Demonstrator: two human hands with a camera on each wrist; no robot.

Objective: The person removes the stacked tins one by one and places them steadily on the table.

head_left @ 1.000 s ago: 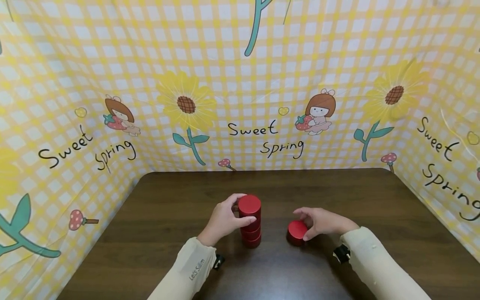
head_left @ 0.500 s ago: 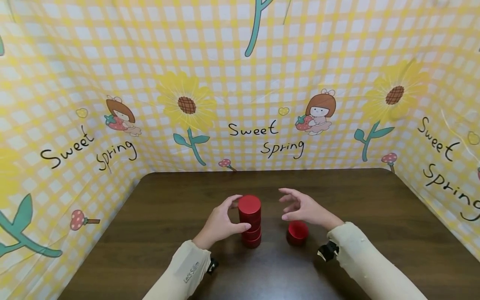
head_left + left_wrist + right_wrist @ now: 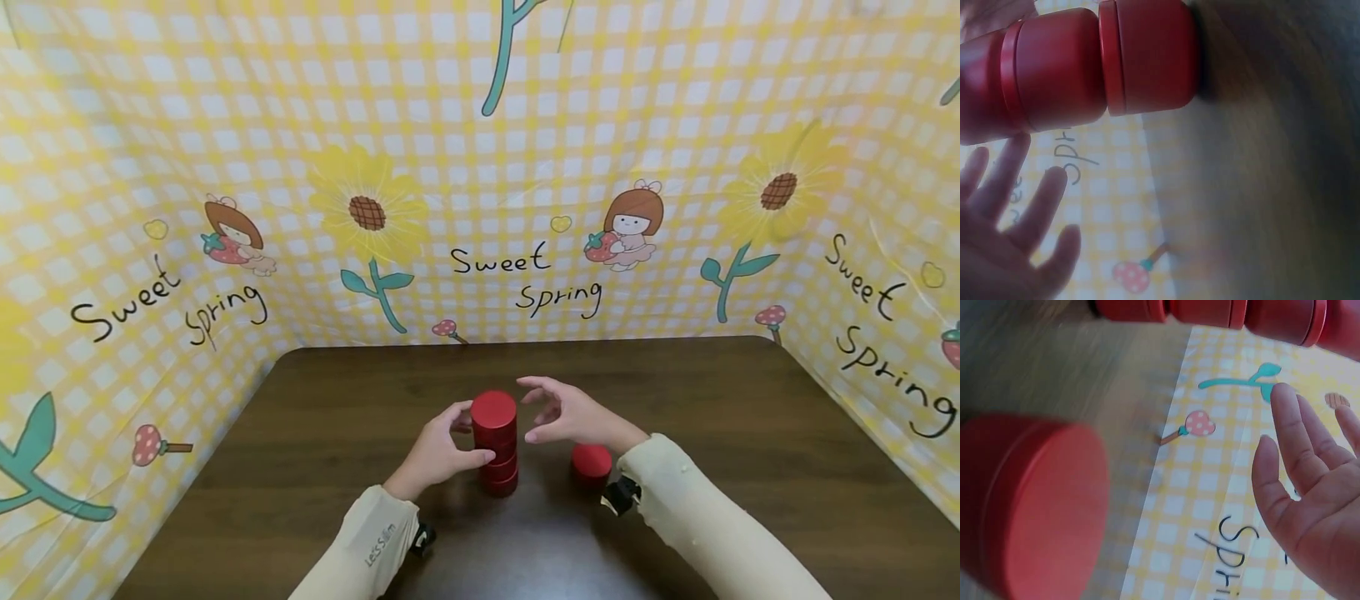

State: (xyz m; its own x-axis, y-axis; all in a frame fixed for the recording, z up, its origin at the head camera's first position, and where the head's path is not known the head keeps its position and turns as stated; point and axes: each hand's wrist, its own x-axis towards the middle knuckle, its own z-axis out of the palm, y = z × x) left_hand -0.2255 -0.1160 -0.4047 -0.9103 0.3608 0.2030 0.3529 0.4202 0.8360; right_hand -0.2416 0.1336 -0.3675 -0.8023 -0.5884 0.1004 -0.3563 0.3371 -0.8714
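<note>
A column of several red lidded tins (image 3: 495, 446) stands upright near the middle of the table, and its lids and seams show in the left wrist view. My left hand (image 3: 433, 454) is curved around the column's left side with thumb and fingers apart. In the left wrist view its fingers (image 3: 1041, 203) are spread beside the tins, at most lightly touching. On the other side, my right hand (image 3: 576, 418) hovers to the right of the column, fingers loosely bent and holding nothing. Below its wrist, a single red tin (image 3: 592, 464) stands apart on the table, close up in the right wrist view.
The brown wooden table (image 3: 360, 400) extends around the tins. A yellow checked cloth (image 3: 480, 175) printed with sunflowers and "Sweet Spring" rises behind the table and along both sides. A black strap-on camera (image 3: 622, 496) sits at the right cuff, close to the single tin.
My right hand has left the single tin, lifted, and moved left toward the column. My left thumb and fingers have loosened from the upper tins and sit slightly lower.
</note>
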